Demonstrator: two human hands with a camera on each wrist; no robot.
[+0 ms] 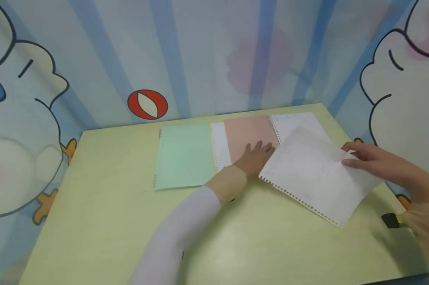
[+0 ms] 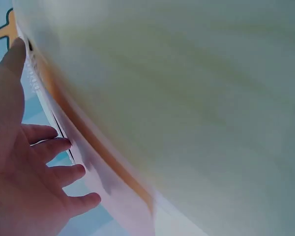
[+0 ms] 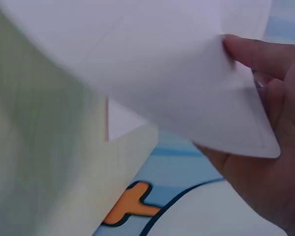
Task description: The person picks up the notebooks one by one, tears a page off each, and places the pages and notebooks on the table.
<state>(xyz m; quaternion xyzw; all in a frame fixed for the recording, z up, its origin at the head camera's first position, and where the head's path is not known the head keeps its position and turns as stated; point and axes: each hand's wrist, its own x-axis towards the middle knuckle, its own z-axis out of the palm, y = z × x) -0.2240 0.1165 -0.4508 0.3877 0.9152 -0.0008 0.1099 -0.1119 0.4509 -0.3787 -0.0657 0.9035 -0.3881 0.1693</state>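
Note:
My left hand (image 1: 254,161) lies with fingers spread on the pink cover (image 1: 249,128) of an opened spiral notebook, near its spiral. My right hand (image 1: 373,163) pinches a loose white paper sheet (image 1: 303,168) by its right edge, thumb on top. The sheet is tilted and bent, with a row of punched holes along its near edge. It overlaps the notebook's white page (image 1: 300,120). In the right wrist view, the thumb presses the sheet (image 3: 152,64) and the other fingers are partly hidden behind it.
Left of the pink cover lies a light green notebook cover (image 1: 186,156), with a white strip of punched paper (image 1: 221,144) between them. All lie on a pale yellow table (image 1: 111,206). Printed cloth walls (image 1: 214,59) stand at the table's back and sides.

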